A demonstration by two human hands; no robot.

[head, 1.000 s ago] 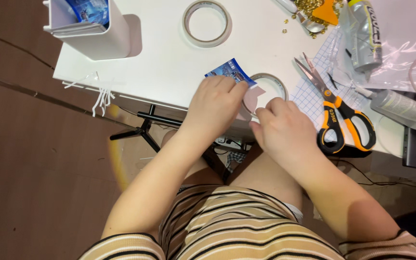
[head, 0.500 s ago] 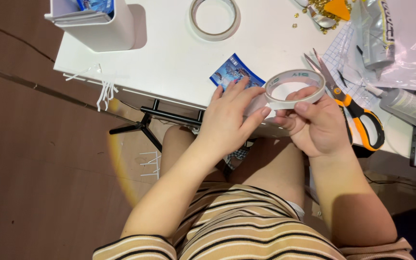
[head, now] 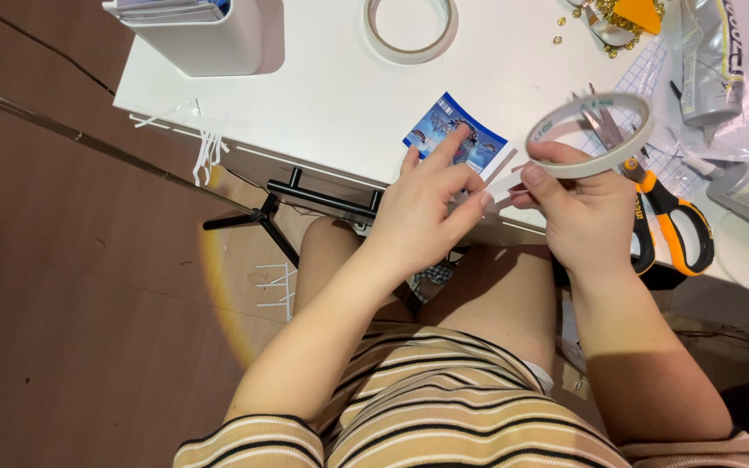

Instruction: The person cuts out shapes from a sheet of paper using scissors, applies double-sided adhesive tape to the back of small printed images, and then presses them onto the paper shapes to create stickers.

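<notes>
- Two hands are busy at the near edge of the white tabletop (head: 322, 95). The right hand (head: 587, 212) has its fingers closed on a roll of white tape (head: 589, 134), held lifted just above that edge, beside the orange-handled scissors (head: 665, 208).
- The left hand (head: 422, 212) pinches the loose white end of the tape between thumb and fingers, with its forefinger stretched onto a small blue printed card (head: 457, 143) that lies flat near the same edge.
- By my reckoning the work is in its early middle — a short strip is drawn off the roll, but it is not cut, and none of it looks stuck to the card yet. The scissors lie untouched.
- Against half a second ago, the roll has risen and swung further right, and the left hand has shifted from covering the card to holding the strip. A second ago both hands were bunched together at the edge, the roll hardly visible.
- Further back sit a second tape ring (head: 411, 30) by the far edge and a white bin (head: 205, 39) at the far left corner — both unmoved.
</notes>
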